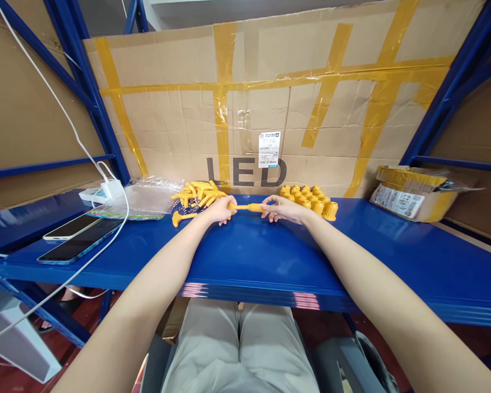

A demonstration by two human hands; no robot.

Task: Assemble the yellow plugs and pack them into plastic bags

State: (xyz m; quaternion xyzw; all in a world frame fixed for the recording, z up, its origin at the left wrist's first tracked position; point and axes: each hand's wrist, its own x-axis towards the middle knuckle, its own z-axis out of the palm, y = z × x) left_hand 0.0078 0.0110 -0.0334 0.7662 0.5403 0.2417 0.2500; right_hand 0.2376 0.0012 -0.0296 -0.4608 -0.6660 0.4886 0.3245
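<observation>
Blue worktop [262, 256], smooth and slightly glossy, backed by a creased cardboard panel [180, 131] crossed with shiny yellow tape. Left hand [221, 209]: grip closed round one end of a yellow threaded piece [242, 207]. Right hand [285, 209]: thumb and fingertips pinch its wider, smoother end. Piece lies level between the hands, just above the worktop. Judgement: best handled with both ends in one line, light fingertip pressure and no sideways bend, since the slim ridged shank looks like moulded plastic and could flex. Just left: jumbled yellow pieces [200, 191]; one T-headed piece [180, 218] nearer the front. Right: ribbed, tapered yellow caps [319, 205], close-set. Farther out: crinkled clear bag [149, 195] left; taped carton [411, 195] right.
</observation>
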